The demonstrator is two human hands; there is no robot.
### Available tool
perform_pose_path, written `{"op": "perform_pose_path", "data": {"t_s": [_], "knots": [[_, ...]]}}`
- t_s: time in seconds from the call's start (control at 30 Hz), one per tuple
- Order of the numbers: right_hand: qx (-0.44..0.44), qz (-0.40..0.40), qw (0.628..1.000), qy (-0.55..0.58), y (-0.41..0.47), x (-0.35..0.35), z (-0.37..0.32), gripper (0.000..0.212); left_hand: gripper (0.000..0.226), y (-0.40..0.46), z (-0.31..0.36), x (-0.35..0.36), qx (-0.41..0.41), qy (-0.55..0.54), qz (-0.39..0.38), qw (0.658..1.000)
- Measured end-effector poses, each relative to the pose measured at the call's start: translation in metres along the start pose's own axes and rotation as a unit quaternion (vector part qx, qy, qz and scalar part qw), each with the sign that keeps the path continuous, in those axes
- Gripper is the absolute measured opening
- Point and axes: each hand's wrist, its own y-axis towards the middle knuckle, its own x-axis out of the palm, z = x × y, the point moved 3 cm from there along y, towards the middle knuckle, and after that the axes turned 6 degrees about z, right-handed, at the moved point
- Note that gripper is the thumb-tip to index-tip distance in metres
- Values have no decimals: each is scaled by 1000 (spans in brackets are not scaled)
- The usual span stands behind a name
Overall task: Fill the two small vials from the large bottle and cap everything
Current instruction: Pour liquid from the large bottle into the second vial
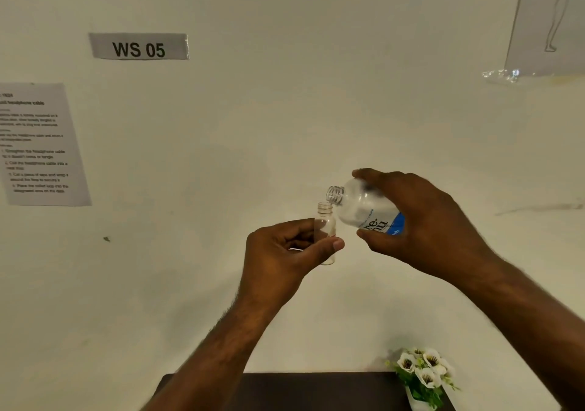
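Vial (325, 220): uncapped and upright, pinched between thumb and fingers of the left hand (281, 252), mouth clear above that grip.
Large bottle (364, 209): uncapped, wrapped by the closed right hand (424, 223), tilted with its neck up-left of that grip, just above the vial's mouth.
Doing it well: centre neck over mouth, tip slowly, keep vial level.
Risk: narrow mouth, so likely spill.
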Motion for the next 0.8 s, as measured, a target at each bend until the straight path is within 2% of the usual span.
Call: {"op": "perform_pose_path", "data": {"t_s": [0.13,0.8], "knots": [[-16,-1,1000,-23,0,-5,0,81,25,-2,1,2,5,1,-3,1000],[-83,-5,994,-74,13,-6,1,80,23,-1,-3,0,11,-5,-11,1000]]}}
